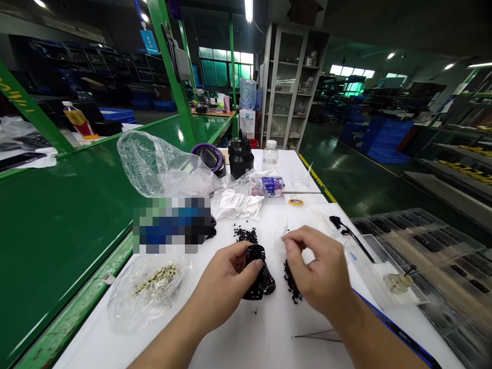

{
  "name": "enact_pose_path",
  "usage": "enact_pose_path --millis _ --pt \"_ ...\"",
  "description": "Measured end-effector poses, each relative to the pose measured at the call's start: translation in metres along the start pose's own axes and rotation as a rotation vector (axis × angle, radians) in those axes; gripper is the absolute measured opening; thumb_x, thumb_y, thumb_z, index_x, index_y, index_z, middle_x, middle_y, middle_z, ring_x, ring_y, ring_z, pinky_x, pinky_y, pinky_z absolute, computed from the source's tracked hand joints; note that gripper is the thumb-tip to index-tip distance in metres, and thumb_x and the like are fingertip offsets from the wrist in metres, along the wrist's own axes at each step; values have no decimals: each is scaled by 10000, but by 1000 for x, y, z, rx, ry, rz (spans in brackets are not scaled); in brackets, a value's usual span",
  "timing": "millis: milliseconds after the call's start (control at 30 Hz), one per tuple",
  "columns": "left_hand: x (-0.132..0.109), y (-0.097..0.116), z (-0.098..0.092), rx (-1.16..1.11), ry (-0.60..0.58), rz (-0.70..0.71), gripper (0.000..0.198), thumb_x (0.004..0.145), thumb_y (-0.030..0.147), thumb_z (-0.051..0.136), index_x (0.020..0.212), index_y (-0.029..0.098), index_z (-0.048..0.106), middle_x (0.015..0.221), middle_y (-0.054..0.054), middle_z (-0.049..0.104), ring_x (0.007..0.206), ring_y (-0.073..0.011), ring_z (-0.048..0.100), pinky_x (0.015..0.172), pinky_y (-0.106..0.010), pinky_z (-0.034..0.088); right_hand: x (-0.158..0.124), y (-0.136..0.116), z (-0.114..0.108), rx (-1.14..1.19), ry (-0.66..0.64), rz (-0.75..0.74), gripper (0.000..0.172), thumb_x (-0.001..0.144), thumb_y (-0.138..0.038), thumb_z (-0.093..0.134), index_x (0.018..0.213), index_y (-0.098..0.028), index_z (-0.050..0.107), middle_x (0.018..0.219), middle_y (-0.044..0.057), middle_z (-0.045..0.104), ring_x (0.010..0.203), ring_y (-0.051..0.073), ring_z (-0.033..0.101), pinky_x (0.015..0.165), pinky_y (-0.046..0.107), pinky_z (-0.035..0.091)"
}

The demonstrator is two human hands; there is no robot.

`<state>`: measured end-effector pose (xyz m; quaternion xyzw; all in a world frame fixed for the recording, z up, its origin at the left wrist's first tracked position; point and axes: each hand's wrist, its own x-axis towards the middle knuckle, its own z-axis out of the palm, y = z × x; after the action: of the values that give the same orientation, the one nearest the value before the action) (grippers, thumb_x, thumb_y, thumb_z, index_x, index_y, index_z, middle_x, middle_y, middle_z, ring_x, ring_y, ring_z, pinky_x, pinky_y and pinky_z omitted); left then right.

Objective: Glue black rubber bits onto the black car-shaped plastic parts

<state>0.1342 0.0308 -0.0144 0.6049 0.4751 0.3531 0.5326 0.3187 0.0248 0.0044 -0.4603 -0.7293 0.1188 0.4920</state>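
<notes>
The left hand (226, 279) is closed around a glossy black plastic part (258, 274), thumb on top and fingers beneath, holding it just above the white table (249, 338) near the middle of the scene. The right hand (317, 271) hovers just right of it with thumb and forefinger pinched together at the tips; what they grip is too small to tell. Two heaps of tiny black pieces lie on the table: one (246, 234) just beyond the left hand, the other (292, 284) partly under the right hand. One pair of thin tweezers (317, 335) lies nearer, below the right forearm. To the near left sits one clear bag of small pale pieces (154, 287). Farther off lie one crumpled white cloth (240, 205), one large empty-looking clear plastic bag (161, 164), one black lidded jug (241, 156), one small clear bottle (271, 152) and one yellow tape roll (295, 202). To the right, one black-handled tool (348, 230) lies beside a clear tray (380, 271), and a green conveyor belt (65, 220) runs along the left.
</notes>
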Motion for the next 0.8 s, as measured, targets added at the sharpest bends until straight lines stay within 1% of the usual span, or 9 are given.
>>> enact_pose_path --millis 33,100,200,300,400,500,633,733,800 --pt "0 0 0 -7 -8 -14 206 861 361 581 792 168 578 666 22 477 609 -123 435 541 -237 342 2 3 -5 -61 40 6 100 852 -146 529 841 -172 625 738 15 615 661 146 566 637 278 448" --pt "1 0 1 -21 -27 -38 212 869 367 573 796 168 574 677 20 479 616 -123 440 543 -235 342 6 11 -12 -204 38 94 121 837 -153 547 926 -178 625 825 26 642 703 158 585 664 294 458" --pt "0 0 2 -38 -48 -59 213 867 366 576 794 165 573 692 12 492 629 -126 446 549 -236 351 10 23 -16 -351 -97 273 230 828 -187 568 1055 -189 603 987 52 669 794 193 621 705 335 472" --pt "0 -1 2 -33 -47 -59 214 861 366 585 788 165 575 675 18 482 614 -120 432 539 -231 347 11 30 -15 -359 -187 342 265 825 -197 568 1088 -183 587 1052 67 673 865 211 636 750 363 484" --pt "0 -1 1 -24 -41 -54 215 857 368 586 782 167 580 660 24 473 597 -114 422 528 -224 346 11 31 -18 -345 -172 345 219 813 -178 564 1027 -189 612 1006 46 688 854 197 641 758 351 491" --pt "0 2 0 -11 -37 -56 224 853 381 586 787 167 589 636 28 464 574 -115 414 512 -225 342 13 32 -28 -353 -153 362 155 807 -170 557 935 -199 638 883 22 700 776 183 642 712 327 487" --pt "0 6 1 13 -44 -64 226 846 382 586 777 167 594 638 17 482 581 -124 432 514 -231 353 13 35 -37 -441 -230 431 113 816 -201 557 861 -207 660 763 28 698 726 217 646 635 334 452" --pt "-1 6 2 2 -36 -64 210 819 371 613 767 168 612 654 -2 524 601 -141 472 526 -240 375 11 37 -33 -435 -268 425 114 815 -198 560 845 -203 671 769 44 706 721 227 655 618 331 450" --pt "-1 5 2 -22 -25 -55 194 784 362 645 763 170 630 662 -14 554 613 -157 503 535 -249 392 9 37 -25 -368 -280 402 138 814 -191 569 900 -190 677 824 61 717 725 220 662 630 325 467"
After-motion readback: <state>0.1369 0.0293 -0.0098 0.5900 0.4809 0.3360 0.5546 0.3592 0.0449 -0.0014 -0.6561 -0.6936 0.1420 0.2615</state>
